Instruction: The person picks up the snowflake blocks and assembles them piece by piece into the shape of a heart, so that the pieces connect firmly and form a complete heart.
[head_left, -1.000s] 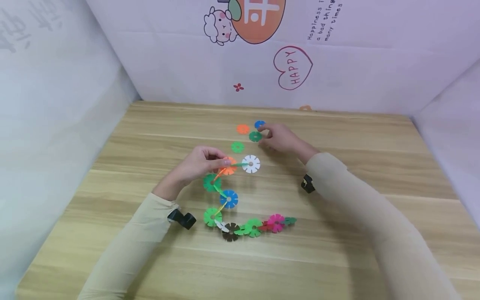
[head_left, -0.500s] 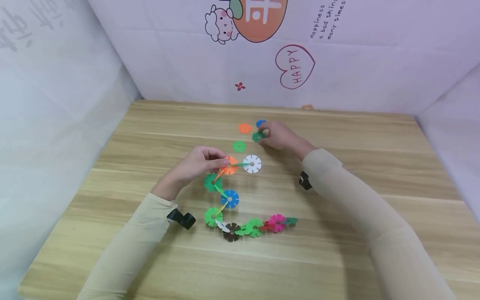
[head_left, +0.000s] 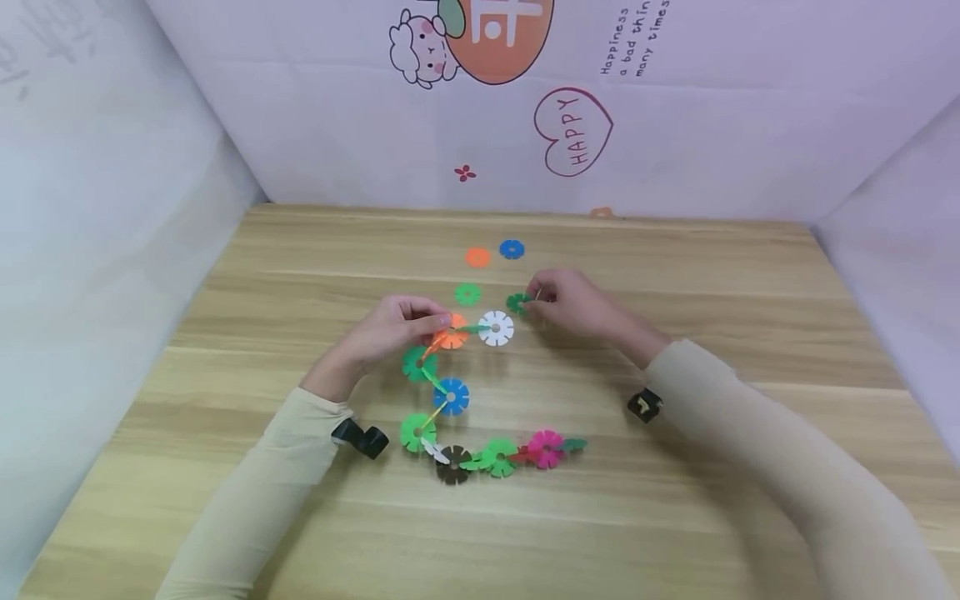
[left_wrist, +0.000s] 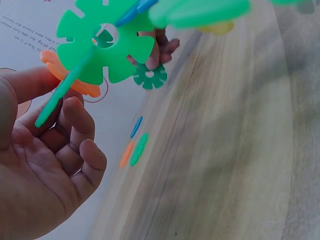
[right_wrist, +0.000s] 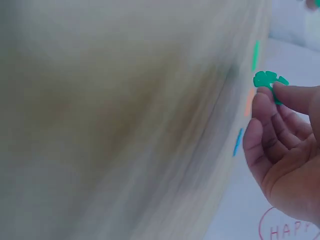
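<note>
My left hand (head_left: 397, 332) pinches an orange notched disc (head_left: 454, 332) near the top end of a chain of interlocking plastic snowflake discs. A white disc (head_left: 496, 328) forms that end, joined to the orange one by a green disc seen edge-on. From there the chain winds down through a blue disc (head_left: 451, 397) and along the table to a pink disc (head_left: 546, 449) and a dark green tip. Between thumb and fingers my right hand (head_left: 573, 304) pinches a loose dark green disc (right_wrist: 267, 80), held just above and right of the white disc in the head view.
Three loose discs lie on the wooden table (head_left: 675, 275) beyond the hands: orange (head_left: 477, 257), blue (head_left: 512, 249) and light green (head_left: 468, 294). A printed white sheet (head_left: 337, 125) rises at the table's far edge, with white side walls left and right.
My right hand has picked up the dark green disc from beside the blue one and brought it nearer to the chain's white end. The left hand keeps its hold, nearly still.
</note>
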